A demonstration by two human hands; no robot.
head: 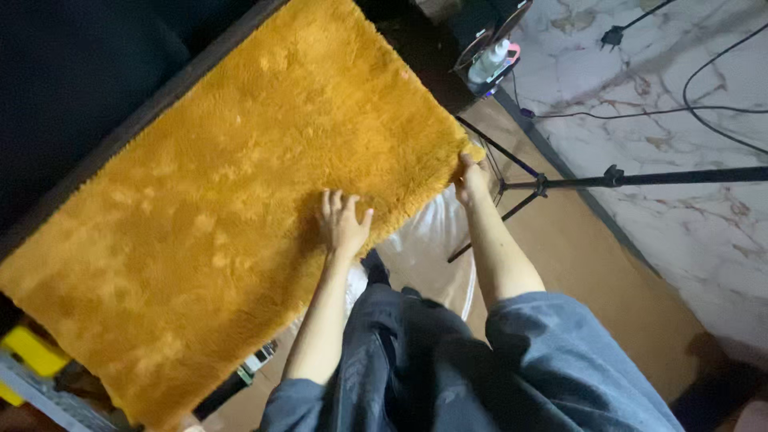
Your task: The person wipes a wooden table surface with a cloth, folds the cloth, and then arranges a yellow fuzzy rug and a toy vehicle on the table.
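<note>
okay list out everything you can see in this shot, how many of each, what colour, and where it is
shaggy rug: one, mustard orange, spread across the left and middle
tripod stand: one, black, right of the rug's corner
cables: several, black, on the marble floor at upper right
marble floor: one, white with brown veins, right side
bottle: one, white, top centre
white bag: one, under the rug's near edge
yellow item: one, bottom left, kind unclear
jeans: one pair, grey-blue, bottom centre
left hand: flat on the rug near its edge
right hand: gripping the rug's corner
</note>
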